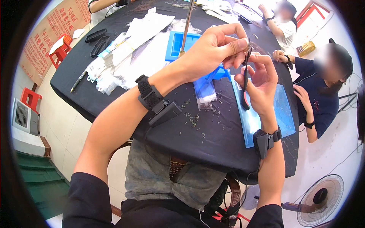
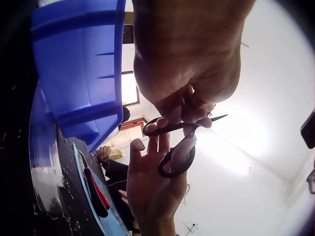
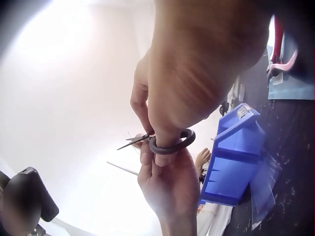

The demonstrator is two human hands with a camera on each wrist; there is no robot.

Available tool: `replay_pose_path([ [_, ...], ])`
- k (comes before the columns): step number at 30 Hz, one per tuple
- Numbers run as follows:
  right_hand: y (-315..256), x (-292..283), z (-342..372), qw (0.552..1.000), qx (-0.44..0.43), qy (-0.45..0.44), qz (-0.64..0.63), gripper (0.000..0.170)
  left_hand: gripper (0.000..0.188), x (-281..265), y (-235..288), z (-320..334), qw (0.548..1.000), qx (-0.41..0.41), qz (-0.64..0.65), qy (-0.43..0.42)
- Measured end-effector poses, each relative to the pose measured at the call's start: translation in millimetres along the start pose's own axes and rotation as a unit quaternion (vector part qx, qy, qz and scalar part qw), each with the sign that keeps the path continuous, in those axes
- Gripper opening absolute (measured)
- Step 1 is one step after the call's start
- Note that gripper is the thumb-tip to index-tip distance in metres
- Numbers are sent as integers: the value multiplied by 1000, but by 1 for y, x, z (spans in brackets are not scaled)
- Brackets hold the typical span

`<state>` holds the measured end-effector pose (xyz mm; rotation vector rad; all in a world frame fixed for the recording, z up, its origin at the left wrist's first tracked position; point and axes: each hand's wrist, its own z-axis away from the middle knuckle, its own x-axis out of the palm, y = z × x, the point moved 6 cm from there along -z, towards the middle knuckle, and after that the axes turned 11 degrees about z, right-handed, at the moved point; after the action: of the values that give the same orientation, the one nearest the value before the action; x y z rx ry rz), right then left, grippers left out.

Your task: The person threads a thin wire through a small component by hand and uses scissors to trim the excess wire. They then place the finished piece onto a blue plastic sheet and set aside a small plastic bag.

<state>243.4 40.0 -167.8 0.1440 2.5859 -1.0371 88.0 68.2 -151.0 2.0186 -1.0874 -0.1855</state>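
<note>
My right hand [image 1: 260, 81] holds a pair of black scissors [image 2: 170, 169], thumb and fingers through the loops. Their blades [image 3: 133, 141] point toward my left hand's fingertips and stand slightly apart in the right wrist view. My left hand [image 1: 213, 49] pinches a tiny piece with fine strands between thumb and fingers, right at the blades; the fingers mostly hide it, and I cannot tell what it is. Both hands are raised above the black-covered table, close together. Below them stands a blue plastic bin [image 2: 81, 64]. A red-and-black handled tool [image 2: 96, 191] lies on a light blue sheet [image 1: 285, 110].
Small clippings [image 1: 194, 121] are scattered over the black tablecloth [image 1: 167, 129]. Clear plastic bags [image 1: 203, 95] lie beside the bin. A metal pole [image 1: 187, 26] rises behind it. White papers and packets [image 1: 133, 57], a pen [image 1: 79, 81] and black cases [image 1: 99, 45] lie left. Other people sit around the table.
</note>
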Motion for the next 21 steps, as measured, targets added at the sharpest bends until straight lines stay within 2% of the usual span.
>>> replay_pose_path([
  [21,-4,2,0,1000,-1,5,-7,49,17,1,1,1,1000,7,-2,-1],
])
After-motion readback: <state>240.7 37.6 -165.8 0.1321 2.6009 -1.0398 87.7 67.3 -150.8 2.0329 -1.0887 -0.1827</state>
